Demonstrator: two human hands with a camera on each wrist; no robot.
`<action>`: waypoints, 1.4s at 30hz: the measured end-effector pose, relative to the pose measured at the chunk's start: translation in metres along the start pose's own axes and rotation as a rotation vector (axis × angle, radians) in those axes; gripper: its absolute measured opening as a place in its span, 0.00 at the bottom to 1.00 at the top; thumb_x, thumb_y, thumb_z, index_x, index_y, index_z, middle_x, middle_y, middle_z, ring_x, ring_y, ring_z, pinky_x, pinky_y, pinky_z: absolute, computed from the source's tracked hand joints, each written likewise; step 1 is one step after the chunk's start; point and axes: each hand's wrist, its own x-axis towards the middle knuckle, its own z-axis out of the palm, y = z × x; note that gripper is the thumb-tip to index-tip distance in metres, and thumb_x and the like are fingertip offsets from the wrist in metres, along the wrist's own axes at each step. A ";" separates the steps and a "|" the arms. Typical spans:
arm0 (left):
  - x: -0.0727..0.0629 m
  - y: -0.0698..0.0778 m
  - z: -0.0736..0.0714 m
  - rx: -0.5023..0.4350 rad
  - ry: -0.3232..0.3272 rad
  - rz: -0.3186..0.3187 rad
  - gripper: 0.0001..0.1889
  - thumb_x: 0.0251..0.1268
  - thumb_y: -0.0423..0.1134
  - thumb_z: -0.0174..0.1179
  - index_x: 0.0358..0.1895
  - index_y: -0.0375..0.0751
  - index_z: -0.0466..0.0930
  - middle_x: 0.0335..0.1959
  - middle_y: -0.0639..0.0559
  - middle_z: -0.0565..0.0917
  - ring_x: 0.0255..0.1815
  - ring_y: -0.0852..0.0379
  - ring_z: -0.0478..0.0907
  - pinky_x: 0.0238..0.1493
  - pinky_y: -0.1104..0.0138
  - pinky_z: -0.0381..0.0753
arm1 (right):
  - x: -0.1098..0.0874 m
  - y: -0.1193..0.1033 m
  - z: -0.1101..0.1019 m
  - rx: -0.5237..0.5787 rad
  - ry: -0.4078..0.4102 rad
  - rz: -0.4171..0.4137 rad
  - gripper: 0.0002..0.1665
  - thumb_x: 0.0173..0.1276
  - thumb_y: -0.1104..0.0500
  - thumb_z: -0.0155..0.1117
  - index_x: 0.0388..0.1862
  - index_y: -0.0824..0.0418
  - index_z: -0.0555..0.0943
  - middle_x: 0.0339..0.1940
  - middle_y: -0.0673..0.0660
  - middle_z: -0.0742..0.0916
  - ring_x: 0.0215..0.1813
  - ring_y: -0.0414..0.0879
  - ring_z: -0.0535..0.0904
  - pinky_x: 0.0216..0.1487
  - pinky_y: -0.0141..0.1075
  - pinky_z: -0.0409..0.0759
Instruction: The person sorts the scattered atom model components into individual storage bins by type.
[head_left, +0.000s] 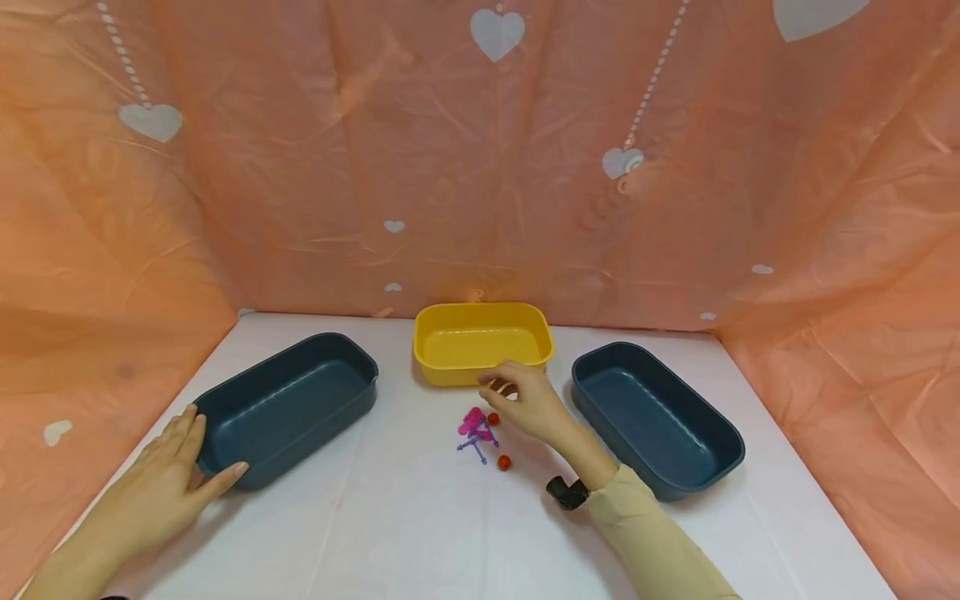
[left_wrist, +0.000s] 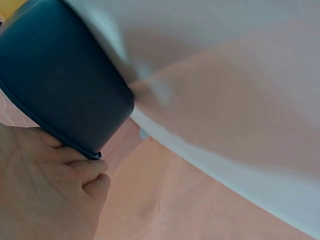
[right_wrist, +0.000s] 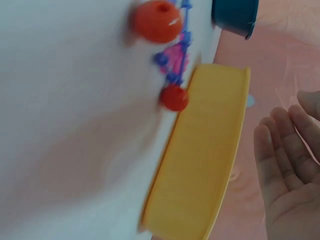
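My left hand (head_left: 153,492) rests at the near end of a dark blue tray (head_left: 281,408), fingers along its left rim and thumb on the near rim. In the left wrist view the fingers touch the rim of that tray (left_wrist: 65,75). My right hand (head_left: 528,404) hovers in front of a yellow tray (head_left: 480,377), fingers loosely bent, and the right wrist view shows nothing in it. Below it lie purple stick pieces (head_left: 472,444), pink pieces (head_left: 472,417), a red bead (head_left: 493,418) and an orange-red bead (head_left: 504,462) with a hole.
A second dark blue tray (head_left: 660,425) stands at the right, beside my right forearm. The table has a white cover (head_left: 390,525). Orange cloth (head_left: 480,167) printed with hearts hangs behind and at both sides.
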 end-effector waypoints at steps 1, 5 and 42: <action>0.000 0.000 0.000 0.001 0.004 0.001 0.51 0.77 0.57 0.58 0.75 0.10 0.47 0.77 0.14 0.47 0.80 0.20 0.41 0.80 0.55 0.18 | -0.002 0.003 -0.002 -0.005 -0.007 -0.004 0.13 0.72 0.61 0.70 0.53 0.64 0.87 0.44 0.53 0.89 0.44 0.46 0.85 0.48 0.34 0.86; 0.000 -0.001 0.001 0.002 0.003 0.000 0.51 0.76 0.57 0.58 0.74 0.09 0.48 0.77 0.14 0.47 0.80 0.19 0.42 0.80 0.56 0.17 | -0.012 0.011 -0.012 -0.032 -0.060 -0.028 0.12 0.72 0.62 0.70 0.52 0.64 0.87 0.44 0.54 0.90 0.45 0.47 0.85 0.49 0.39 0.88; 0.000 -0.001 -0.001 -0.009 -0.009 -0.001 0.51 0.76 0.57 0.58 0.74 0.09 0.49 0.78 0.14 0.47 0.80 0.19 0.41 0.79 0.56 0.16 | -0.044 0.013 -0.005 -0.210 -0.475 -0.018 0.09 0.70 0.58 0.74 0.48 0.54 0.89 0.38 0.42 0.85 0.38 0.35 0.77 0.44 0.28 0.81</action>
